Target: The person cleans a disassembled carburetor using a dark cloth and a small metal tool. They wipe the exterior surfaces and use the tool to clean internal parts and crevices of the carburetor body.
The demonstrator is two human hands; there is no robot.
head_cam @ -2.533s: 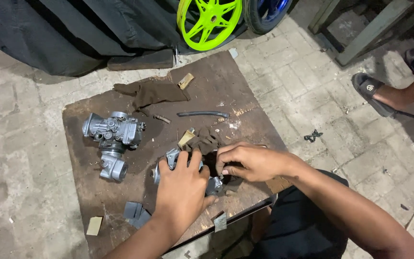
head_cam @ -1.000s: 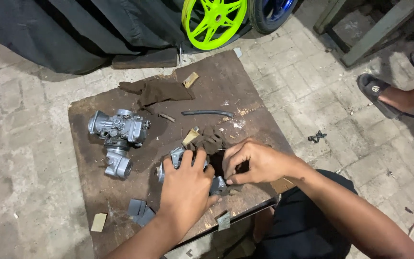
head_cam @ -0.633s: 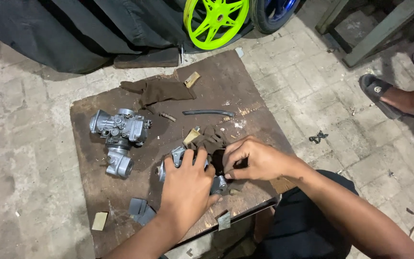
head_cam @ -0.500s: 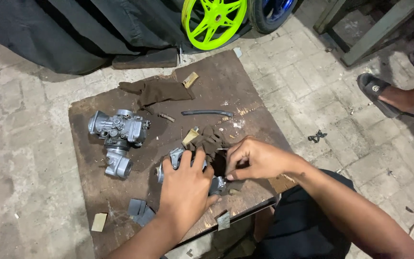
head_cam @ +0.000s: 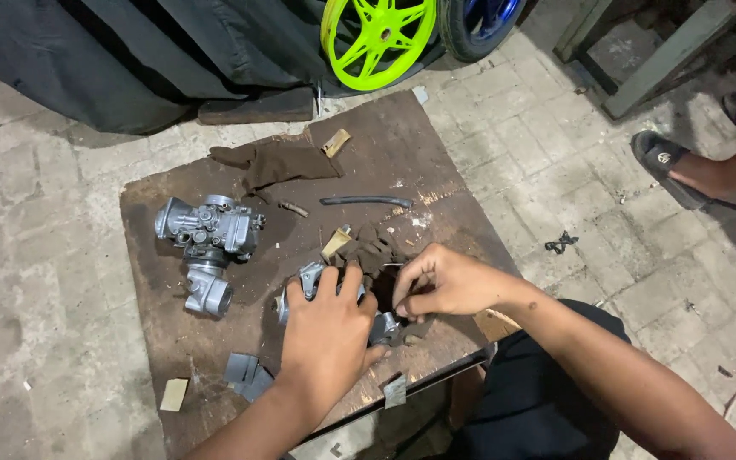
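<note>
My left hand [head_cam: 327, 330] grips a grey metal carburetor body [head_cam: 310, 278] lying on the dark wooden board [head_cam: 402, 149], covering most of it. My right hand [head_cam: 445, 281] pinches at the same part from the right, fingers curled over its dark opening. What the fingertips hold is hidden. A brown cloth glove [head_cam: 370, 245] lies bunched just beyond both hands. A second grey carburetor [head_cam: 206, 232] with a round bowl part [head_cam: 208, 292] sits at the board's left.
Another brown glove [head_cam: 276, 162] and a thin black hose [head_cam: 366, 202] lie farther back. Grey sandpaper scraps [head_cam: 247, 375] rest near the front edge. A lime green wheel [head_cam: 378, 38] and black cover stand behind. Another person's sandalled foot [head_cam: 683, 169] is at right.
My right hand has shifted slightly over the part, fingers working at its opening. My left hand keeps its grip. The view has drifted a little.
</note>
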